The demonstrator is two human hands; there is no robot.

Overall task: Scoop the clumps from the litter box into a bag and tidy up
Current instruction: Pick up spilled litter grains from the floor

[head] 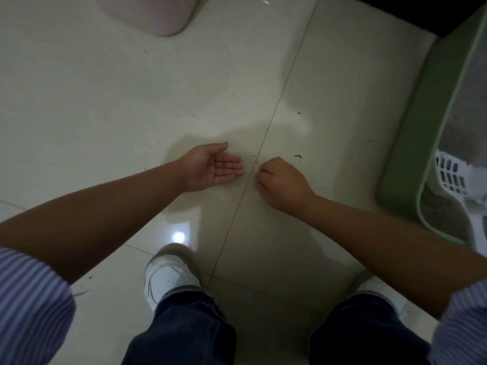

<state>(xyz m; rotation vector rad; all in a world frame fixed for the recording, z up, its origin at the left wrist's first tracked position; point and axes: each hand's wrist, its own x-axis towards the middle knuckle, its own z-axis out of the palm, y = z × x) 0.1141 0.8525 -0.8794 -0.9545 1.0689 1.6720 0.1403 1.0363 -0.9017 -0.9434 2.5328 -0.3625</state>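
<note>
Up and to the left of the left hand, well apart from it, the rounded base of a pale pink bin [155,14] stands on the tiled floor [92,101]. The left hand [210,168] lies low over the tiles, palm up and cupped, its fingers straight and together, holding nothing that can be seen. Just to its right, across a grout line, the right hand [282,181] is knuckles-up with its fingers curled down toward the floor; whether they pinch anything cannot be told. A few dark litter crumbs [297,156] lie on the tile just beyond that hand, and finer specks are scattered around both hands. Well to the right of the right hand sits the green litter box [411,143], holding grey litter, with a white slotted scoop [450,177] resting inside it, handle toward the near rim.
</note>
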